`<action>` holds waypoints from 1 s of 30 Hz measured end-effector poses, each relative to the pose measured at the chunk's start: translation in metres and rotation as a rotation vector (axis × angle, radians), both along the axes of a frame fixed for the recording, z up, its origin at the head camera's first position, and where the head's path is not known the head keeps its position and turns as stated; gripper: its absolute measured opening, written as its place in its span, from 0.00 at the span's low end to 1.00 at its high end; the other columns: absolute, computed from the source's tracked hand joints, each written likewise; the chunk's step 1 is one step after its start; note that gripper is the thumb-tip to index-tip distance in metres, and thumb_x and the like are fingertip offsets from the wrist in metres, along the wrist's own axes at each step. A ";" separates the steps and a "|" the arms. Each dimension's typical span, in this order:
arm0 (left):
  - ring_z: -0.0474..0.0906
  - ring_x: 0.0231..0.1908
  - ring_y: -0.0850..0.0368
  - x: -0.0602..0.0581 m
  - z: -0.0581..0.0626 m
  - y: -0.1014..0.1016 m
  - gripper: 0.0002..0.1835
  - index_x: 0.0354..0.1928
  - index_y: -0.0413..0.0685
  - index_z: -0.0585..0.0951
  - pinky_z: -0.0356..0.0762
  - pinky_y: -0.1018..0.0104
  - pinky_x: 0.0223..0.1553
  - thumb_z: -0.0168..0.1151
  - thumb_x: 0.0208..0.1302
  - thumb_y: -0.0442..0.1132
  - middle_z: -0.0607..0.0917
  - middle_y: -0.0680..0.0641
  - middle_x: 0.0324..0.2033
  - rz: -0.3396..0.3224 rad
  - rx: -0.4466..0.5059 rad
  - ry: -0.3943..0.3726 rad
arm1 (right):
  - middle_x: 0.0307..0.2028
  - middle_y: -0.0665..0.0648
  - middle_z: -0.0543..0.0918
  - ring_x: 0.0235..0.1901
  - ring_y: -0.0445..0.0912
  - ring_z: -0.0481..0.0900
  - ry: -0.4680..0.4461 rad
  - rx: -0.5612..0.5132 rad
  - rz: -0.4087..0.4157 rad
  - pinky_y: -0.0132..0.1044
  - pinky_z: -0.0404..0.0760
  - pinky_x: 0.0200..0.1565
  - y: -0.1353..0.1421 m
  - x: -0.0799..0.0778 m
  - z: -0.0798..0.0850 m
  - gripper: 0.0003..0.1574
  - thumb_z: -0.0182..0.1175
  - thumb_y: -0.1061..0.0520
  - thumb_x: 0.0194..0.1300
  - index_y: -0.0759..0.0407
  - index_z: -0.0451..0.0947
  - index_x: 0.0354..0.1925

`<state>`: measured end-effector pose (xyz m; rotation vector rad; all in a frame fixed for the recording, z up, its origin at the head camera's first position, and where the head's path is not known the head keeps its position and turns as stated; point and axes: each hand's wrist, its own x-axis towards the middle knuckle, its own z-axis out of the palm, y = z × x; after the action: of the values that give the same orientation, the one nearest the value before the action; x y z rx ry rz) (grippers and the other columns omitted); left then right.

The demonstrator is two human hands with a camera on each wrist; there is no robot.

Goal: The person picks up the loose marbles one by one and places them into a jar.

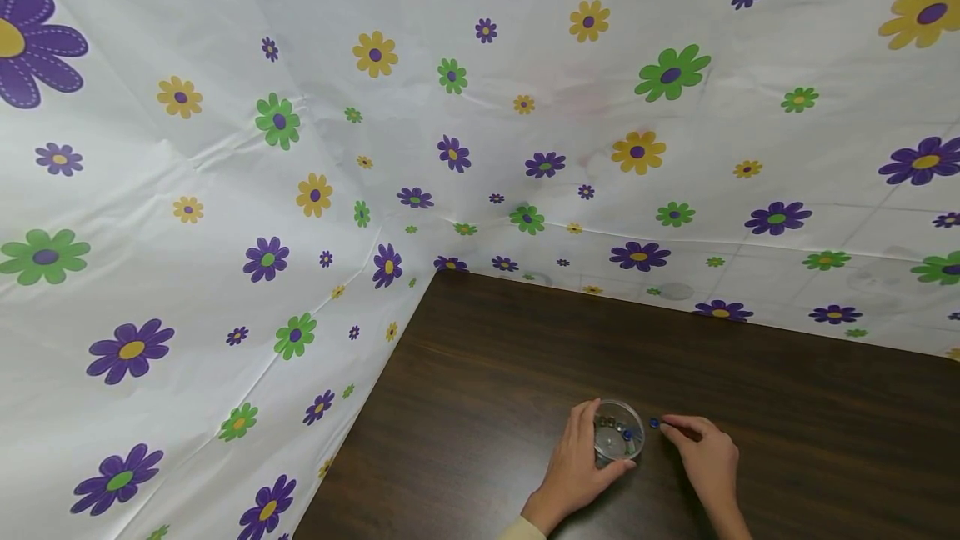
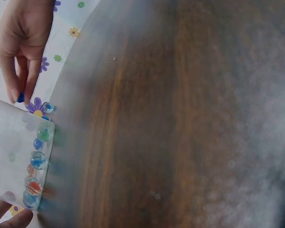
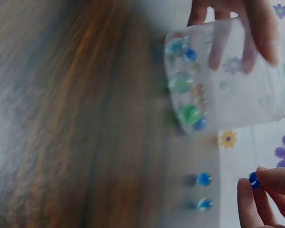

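A clear plastic jar (image 3: 247, 95) stands upright on the dark table, with several marbles at its bottom, among them a green marble (image 3: 190, 114) and an orange-striped marble (image 2: 33, 186). My left hand (image 1: 573, 461) grips the jar from the left, its thumb at the near side and fingers around the far side. Right of the jar, my right hand (image 1: 705, 452) pinches a dark blue marble (image 3: 254, 179) between thumb and fingertips, above the table. In the right wrist view, one blue marble (image 3: 204, 179) and another blue marble (image 3: 204, 204) lie on the table beside the jar.
The dark wooden table (image 1: 465, 390) meets white sheeting (image 1: 225, 290) with purple, green and yellow flowers at its left and back edges. The sheeting rises like walls behind and to the left of the hands.
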<state>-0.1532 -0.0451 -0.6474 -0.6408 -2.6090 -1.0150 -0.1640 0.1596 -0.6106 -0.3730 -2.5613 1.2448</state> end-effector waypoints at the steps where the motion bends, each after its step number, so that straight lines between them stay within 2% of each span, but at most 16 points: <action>1: 0.74 0.61 0.55 0.000 0.000 0.000 0.48 0.77 0.43 0.59 0.79 0.60 0.55 0.68 0.66 0.61 0.68 0.48 0.66 -0.001 0.001 0.001 | 0.42 0.59 0.89 0.36 0.30 0.78 0.006 -0.005 0.001 0.17 0.68 0.35 -0.001 0.001 0.002 0.06 0.76 0.62 0.59 0.59 0.91 0.37; 7: 0.74 0.60 0.55 -0.002 -0.002 0.000 0.49 0.77 0.43 0.59 0.80 0.60 0.52 0.69 0.66 0.61 0.68 0.48 0.65 0.002 0.002 0.031 | 0.42 0.55 0.89 0.35 0.21 0.73 0.025 -0.070 0.007 0.18 0.69 0.38 -0.010 0.002 0.018 0.06 0.76 0.60 0.61 0.57 0.92 0.39; 13: 0.75 0.59 0.55 -0.001 -0.001 0.000 0.49 0.76 0.42 0.59 0.80 0.61 0.52 0.71 0.65 0.60 0.68 0.48 0.65 0.006 0.000 0.052 | 0.38 0.52 0.89 0.33 0.24 0.76 0.075 -0.146 -0.002 0.18 0.72 0.37 -0.022 0.004 0.036 0.06 0.77 0.62 0.59 0.57 0.92 0.37; 21: 0.75 0.58 0.56 -0.001 0.000 -0.001 0.48 0.76 0.42 0.59 0.80 0.61 0.52 0.70 0.65 0.60 0.68 0.47 0.65 -0.002 0.011 0.046 | 0.39 0.56 0.88 0.36 0.27 0.79 0.133 -0.184 0.118 0.18 0.75 0.38 -0.038 0.012 0.050 0.07 0.75 0.66 0.60 0.61 0.90 0.39; 30: 0.74 0.60 0.54 -0.002 -0.003 -0.001 0.48 0.76 0.40 0.58 0.80 0.60 0.53 0.69 0.67 0.58 0.68 0.46 0.65 -0.021 0.012 0.038 | 0.39 0.56 0.88 0.36 0.28 0.81 0.156 -0.180 0.215 0.19 0.78 0.39 -0.048 0.016 0.051 0.08 0.74 0.69 0.58 0.61 0.90 0.37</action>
<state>-0.1548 -0.0464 -0.6500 -0.6791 -2.5666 -1.0140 -0.1479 0.1118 -0.5598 -0.0323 -2.4134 1.5204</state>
